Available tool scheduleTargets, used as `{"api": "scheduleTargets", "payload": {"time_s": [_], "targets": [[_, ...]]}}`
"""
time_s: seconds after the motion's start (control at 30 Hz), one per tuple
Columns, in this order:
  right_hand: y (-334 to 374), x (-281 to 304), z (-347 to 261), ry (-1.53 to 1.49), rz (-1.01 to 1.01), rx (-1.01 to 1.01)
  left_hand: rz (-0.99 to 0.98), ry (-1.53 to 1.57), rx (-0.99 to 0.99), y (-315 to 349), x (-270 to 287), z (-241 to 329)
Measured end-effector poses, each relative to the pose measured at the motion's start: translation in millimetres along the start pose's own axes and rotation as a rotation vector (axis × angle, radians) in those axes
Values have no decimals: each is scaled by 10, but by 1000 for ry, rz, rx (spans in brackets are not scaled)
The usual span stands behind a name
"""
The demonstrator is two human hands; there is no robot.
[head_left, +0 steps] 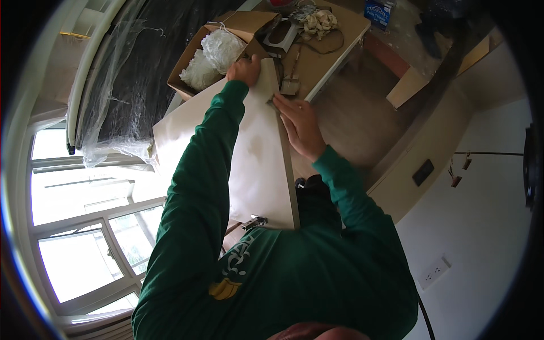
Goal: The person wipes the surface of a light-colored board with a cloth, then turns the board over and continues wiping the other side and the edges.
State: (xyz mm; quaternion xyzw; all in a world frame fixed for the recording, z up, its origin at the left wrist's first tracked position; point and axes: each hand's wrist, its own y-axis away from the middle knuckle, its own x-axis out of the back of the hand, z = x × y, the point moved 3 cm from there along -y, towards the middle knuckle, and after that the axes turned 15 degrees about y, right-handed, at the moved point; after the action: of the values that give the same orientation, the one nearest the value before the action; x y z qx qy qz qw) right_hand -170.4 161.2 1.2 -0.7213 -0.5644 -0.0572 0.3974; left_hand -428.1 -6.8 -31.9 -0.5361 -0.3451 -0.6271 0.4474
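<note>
A pale cabinet door (255, 153) stands on edge in front of my body, its long narrow side running away from me. A metal hinge (254, 222) is fixed near its close end. At the far end my left hand (243, 71) is closed over the door's top corner. My right hand (301, 126) lies along the right side of the narrow edge, fingers together and nearly straight. A small greyish piece shows at its fingertips against the edge; its kind cannot be made out. Faint darker smudges mark the door's face.
Beyond the door, an open cardboard box (182, 65) holds crumpled clear plastic (220, 50). A brown board (331, 56) carries a brush (291, 79), a cable and a crumpled pale bundle (318, 24). Plastic-wrapped dark panels (136, 73) lean at left near the windows. A blue can (378, 13) stands far right.
</note>
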Motion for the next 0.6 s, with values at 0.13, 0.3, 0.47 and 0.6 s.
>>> {"api": "scheduleTargets", "payload": {"time_s": [0.13, 0.3, 0.47, 0.6], "targets": [[104, -42, 43, 72, 67, -55, 12, 227, 195, 108, 208, 421], [-819, -175, 335, 124, 202, -55, 37, 270, 170, 95, 358, 609], [-244, -123, 56, 125, 120, -54, -14, 176, 118, 76, 245, 430], [690, 56, -369, 77, 31, -190, 0, 237, 231, 126, 292, 570]]}}
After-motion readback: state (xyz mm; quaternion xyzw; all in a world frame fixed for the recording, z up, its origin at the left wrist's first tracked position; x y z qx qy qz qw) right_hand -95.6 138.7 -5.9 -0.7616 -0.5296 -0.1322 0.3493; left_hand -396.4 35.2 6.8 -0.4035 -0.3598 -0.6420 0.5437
